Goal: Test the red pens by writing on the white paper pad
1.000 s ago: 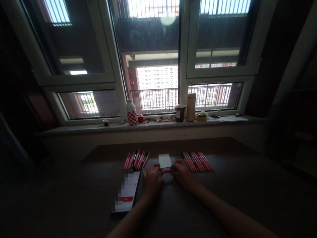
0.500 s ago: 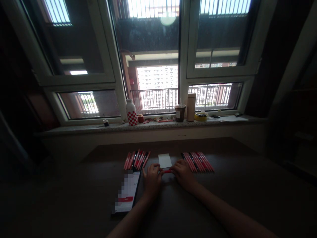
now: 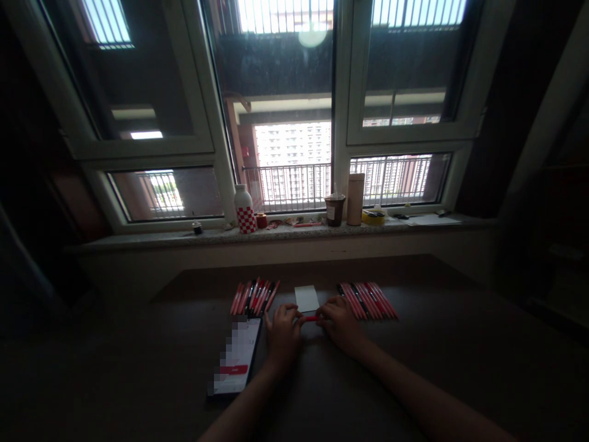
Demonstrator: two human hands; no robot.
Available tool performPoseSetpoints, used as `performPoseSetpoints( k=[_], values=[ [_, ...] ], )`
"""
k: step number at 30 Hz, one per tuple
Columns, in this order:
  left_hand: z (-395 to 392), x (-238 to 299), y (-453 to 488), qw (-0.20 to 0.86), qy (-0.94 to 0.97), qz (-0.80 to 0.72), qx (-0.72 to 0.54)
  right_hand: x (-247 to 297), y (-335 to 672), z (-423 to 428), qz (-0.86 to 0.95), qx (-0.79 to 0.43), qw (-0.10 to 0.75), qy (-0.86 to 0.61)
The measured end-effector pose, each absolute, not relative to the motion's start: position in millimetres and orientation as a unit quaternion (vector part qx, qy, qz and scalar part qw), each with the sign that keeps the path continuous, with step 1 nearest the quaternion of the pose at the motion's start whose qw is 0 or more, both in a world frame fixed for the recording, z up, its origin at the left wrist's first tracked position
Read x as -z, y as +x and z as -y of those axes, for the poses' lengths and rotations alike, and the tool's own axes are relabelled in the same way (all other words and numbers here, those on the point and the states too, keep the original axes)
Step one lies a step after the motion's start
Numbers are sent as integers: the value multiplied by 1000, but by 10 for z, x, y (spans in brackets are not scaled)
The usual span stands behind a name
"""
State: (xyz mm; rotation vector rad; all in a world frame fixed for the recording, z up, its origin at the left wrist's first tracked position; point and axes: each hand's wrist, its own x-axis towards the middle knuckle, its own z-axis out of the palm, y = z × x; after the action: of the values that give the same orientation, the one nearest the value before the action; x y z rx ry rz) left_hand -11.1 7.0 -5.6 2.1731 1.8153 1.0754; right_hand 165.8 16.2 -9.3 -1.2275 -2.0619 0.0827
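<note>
A red pen (image 3: 311, 318) lies level between my two hands, just in front of a small pale square of paper (image 3: 306, 298) on the dark table. My left hand (image 3: 283, 331) pinches its left end, and my right hand (image 3: 340, 322) grips the right end. Fingers cover both ends of the pen. To the left is a row of pink, red and black pens (image 3: 254, 297). A similar row of pens (image 3: 368, 301) lies beyond my right hand. Beside my left forearm rests a phone (image 3: 237, 362) with a lit, partly blurred screen.
Along the window sill (image 3: 294, 232) stand a red-checked white bottle (image 3: 245, 212), a small red jar (image 3: 261, 220), a drink cup (image 3: 334, 210), a tan tall box (image 3: 355, 199) and a yellow tape roll (image 3: 373, 217). Paper sheets (image 3: 432, 220) lie at the sill's right.
</note>
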Motion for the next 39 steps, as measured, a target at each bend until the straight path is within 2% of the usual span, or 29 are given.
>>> performPoseSetpoints(
  k=[9, 22, 39],
  values=[
    [-69, 61, -111, 53, 717, -597, -357, 107, 1657, -170, 809, 7, 354, -469],
    [-37, 12, -93, 55, 712, -606, -351, 106, 1652, -156, 800, -25, 360, -480],
    [-50, 27, -99, 57, 718, -595, -358, 85, 1646, -155, 817, 6, 338, -468]
  ],
)
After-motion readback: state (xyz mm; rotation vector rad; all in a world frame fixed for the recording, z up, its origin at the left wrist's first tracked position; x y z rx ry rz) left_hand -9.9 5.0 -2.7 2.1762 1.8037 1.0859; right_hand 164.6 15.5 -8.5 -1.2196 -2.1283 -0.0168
